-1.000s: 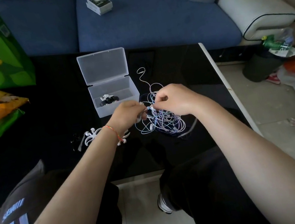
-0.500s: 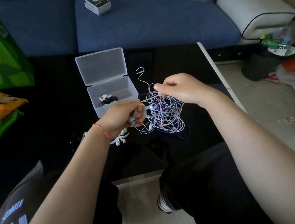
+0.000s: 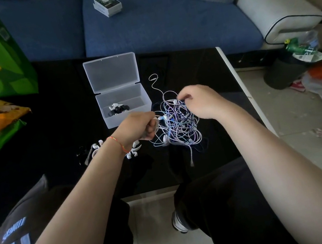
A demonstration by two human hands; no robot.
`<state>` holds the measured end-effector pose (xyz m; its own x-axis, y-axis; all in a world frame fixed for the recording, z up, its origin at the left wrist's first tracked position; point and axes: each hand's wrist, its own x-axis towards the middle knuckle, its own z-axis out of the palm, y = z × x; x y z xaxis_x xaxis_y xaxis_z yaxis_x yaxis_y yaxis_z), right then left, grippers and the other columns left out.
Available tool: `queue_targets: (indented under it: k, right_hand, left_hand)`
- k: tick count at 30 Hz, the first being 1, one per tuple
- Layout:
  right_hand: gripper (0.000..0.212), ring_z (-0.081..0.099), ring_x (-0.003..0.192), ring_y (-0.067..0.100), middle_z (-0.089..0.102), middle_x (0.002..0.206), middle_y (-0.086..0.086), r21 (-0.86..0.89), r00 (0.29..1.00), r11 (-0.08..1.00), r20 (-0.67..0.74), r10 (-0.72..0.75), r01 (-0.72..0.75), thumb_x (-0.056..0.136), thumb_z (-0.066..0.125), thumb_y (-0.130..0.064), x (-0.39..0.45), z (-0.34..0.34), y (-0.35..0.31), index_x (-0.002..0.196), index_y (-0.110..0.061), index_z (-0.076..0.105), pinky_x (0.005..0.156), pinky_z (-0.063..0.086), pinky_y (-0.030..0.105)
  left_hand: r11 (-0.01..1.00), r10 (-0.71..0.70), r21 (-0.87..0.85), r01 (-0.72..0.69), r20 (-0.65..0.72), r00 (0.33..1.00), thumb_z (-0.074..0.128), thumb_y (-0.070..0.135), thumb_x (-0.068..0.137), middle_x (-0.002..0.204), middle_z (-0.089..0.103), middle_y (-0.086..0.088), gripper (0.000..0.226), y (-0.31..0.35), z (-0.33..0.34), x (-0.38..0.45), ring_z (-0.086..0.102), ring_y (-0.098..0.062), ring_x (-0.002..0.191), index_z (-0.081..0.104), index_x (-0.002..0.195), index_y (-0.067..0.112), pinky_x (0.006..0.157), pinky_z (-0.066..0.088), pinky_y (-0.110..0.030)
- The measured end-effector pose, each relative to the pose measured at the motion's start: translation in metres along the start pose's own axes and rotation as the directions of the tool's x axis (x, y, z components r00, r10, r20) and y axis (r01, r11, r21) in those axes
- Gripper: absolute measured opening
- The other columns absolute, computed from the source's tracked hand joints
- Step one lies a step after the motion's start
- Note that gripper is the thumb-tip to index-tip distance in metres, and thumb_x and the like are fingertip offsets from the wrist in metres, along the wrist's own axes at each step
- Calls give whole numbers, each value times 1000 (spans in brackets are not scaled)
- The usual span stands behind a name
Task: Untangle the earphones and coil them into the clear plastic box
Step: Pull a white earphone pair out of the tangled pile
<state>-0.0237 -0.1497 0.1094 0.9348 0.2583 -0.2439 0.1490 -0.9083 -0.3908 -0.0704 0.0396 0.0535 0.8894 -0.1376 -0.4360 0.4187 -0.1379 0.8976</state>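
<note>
While the tangled earphone cables (image 3: 175, 125) are held just above the black glass table (image 3: 51, 141), they are worked from two sides in the head view. One edge of the knot is gripped by the curled fingers of the left hand (image 3: 139, 127), apparently so that the bundle is anchored. A strand near the top is pinched by the fingertips of the right hand (image 3: 197, 102), probably so that a single loop can be drawn free. The clear plastic box (image 3: 124, 106) is set just behind the tangle, its lid (image 3: 111, 72) laid back, presumably so that coils can be dropped in; a small black-and-white item is already kept inside. White ear hooks (image 3: 133, 150) are left beneath the left wrist.
</note>
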Motion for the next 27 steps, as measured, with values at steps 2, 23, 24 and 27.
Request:
queue_targets:
  k: [2,23,24,27]
  right_hand:
    - [42,62,104,9,64,126,-3,256,993,963,67,-99,79,94,43,-2,-5,6,-17,127,-18,63,90,50,26]
    - [12,49,49,13,53,67,4,774,978,612,208,-5,-161,101,56,-11,-6,17,-19,107,-11,67,49,48,27]
    - [12,42,46,11,50,67,3,758,976,629,219,5,-173,101,57,-13,-6,20,-19,104,-14,69,43,41,24]
    - [11,34,43,9,50,70,3,682,965,706,261,11,-192,100,60,-21,-8,28,-22,100,-22,71,39,28,21]
  left_hand:
    - [999,13,-50,-11,45,999,44,19,100,56,46,-4,39,1,3,-2,46,-18,53,48,61,12,58,48,-24]
    - [497,60,-859,122,174,983,43,19,93,68,46,2,19,5,-14,-5,52,-14,64,50,76,15,75,46,-30]
    - [477,94,-872,105,170,981,45,19,93,73,50,2,17,5,-14,-6,55,-13,69,53,79,15,76,46,-29]
    - [529,177,-849,14,126,976,45,23,100,92,56,2,18,4,-14,-4,60,-11,87,59,91,18,80,45,-28]
